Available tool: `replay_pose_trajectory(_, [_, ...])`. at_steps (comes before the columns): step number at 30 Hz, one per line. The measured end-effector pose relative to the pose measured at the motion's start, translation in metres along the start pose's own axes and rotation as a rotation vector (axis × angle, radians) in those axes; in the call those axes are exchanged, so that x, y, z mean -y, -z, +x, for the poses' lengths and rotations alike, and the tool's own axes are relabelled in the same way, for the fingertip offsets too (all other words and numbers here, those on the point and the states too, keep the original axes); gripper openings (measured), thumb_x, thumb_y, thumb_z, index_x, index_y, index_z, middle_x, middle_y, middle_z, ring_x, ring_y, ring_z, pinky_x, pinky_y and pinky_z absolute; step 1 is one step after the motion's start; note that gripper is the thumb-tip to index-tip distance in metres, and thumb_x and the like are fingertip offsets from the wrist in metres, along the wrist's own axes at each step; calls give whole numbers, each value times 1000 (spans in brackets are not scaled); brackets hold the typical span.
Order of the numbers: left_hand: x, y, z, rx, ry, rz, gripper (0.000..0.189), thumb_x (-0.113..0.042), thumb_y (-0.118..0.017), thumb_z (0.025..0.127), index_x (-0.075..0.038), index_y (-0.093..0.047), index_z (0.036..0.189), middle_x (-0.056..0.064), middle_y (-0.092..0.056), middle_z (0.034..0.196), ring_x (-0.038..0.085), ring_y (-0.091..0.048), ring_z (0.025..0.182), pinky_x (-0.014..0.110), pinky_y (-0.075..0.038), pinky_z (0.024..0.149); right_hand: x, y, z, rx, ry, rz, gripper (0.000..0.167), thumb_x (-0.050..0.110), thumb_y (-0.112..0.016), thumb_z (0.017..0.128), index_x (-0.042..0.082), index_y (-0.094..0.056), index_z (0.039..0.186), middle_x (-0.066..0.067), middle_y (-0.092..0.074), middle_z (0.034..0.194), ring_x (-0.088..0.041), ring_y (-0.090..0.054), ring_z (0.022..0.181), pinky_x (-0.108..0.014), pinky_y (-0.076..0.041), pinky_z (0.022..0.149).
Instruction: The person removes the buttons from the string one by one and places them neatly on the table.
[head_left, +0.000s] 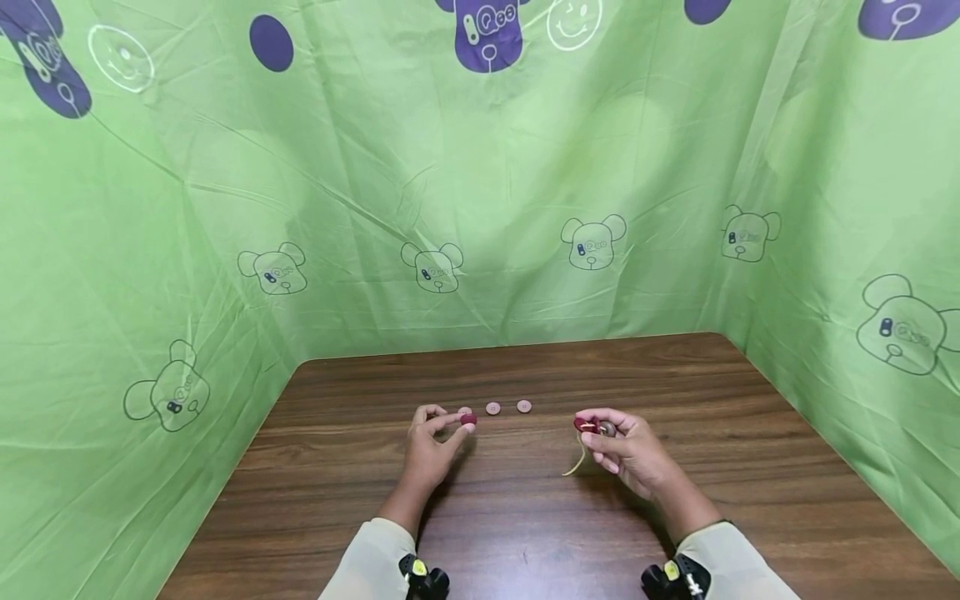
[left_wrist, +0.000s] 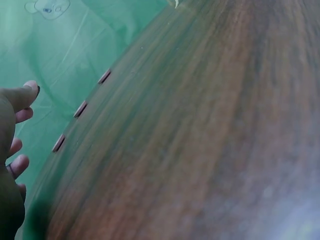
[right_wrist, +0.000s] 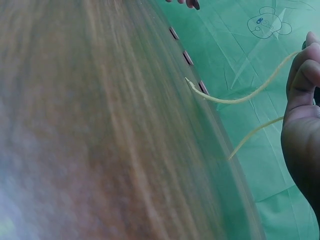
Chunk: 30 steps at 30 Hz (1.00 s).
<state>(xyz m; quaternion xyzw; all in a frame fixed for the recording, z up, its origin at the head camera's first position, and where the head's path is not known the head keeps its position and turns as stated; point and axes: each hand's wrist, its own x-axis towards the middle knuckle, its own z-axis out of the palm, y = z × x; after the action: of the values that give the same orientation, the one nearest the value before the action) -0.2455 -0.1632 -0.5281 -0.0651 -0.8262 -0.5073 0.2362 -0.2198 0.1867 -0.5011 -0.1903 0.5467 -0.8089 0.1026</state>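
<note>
My left hand (head_left: 429, 450) pinches a dark red round button (head_left: 468, 419) between thumb and forefinger, a little above the table. Between the fingertips of my right hand (head_left: 630, 454) are dark red pieces (head_left: 584, 425) that look like buttons, with a grey-brown round piece (head_left: 607, 428) beside them. A yellow cord (head_left: 581, 460) hangs from this right hand; the right wrist view shows two lengths of the cord (right_wrist: 235, 101). How the cord runs through the pieces is hidden by the fingers.
Three pale pink buttons lie in a row on the wooden table (head_left: 510, 517): a left one (head_left: 464, 410) partly behind the held button, a middle one (head_left: 492, 408) and a right one (head_left: 524, 407). Green printed cloth (head_left: 510, 300) hangs behind and along both sides.
</note>
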Motion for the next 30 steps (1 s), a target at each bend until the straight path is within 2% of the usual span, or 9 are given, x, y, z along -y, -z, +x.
replay_pose_trajectory(5, [3, 1, 0, -6, 2, 74, 24, -19, -95, 84, -8, -88, 104, 18, -68, 120, 36, -63, 116, 50, -44, 98, 1, -1, 0, -6, 0, 0, 41, -14, -63, 100, 16, -80, 121, 7, -79, 104, 0, -62, 66, -11, -42, 49])
replay_pose_trajectory(10, [5, 1, -1, 30, 61, 145, 22, -27, -94, 86, -15, -89, 103, 14, -68, 129, 38, -60, 127, 61, -36, 97, 2, -2, 0, -24, -29, -7, 41, -14, -64, 99, 18, -81, 119, 7, -79, 103, -1, -62, 66, -11, -42, 49])
replay_pose_trajectory(16, [6, 2, -1, 52, 113, 180, 21, -31, -93, 87, -18, -89, 103, 14, -67, 135, 38, -57, 130, 62, -32, 97, 3, -4, -1, -36, -77, -8, 39, -11, -66, 99, 18, -81, 119, 7, -80, 104, -1, -64, 67, -11, -43, 50])
replay_pose_trajectory(23, [12, 1, 2, 26, 132, 255, 19, -34, -93, 86, -21, -90, 100, 12, -66, 135, 36, -57, 127, 60, -31, 94, 3, -3, 0, -5, -62, 9, 40, -11, -65, 99, 17, -80, 123, 7, -79, 105, -2, -65, 70, -11, -44, 51])
replay_pose_trajectory(30, [13, 0, 3, 38, 148, 296, 22, -35, -93, 86, -19, -90, 101, 11, -66, 137, 36, -57, 127, 60, -32, 94, 3, -2, -1, 9, -55, 16, 42, -12, -64, 99, 17, -81, 125, 6, -79, 105, -2, -66, 70, -11, -43, 51])
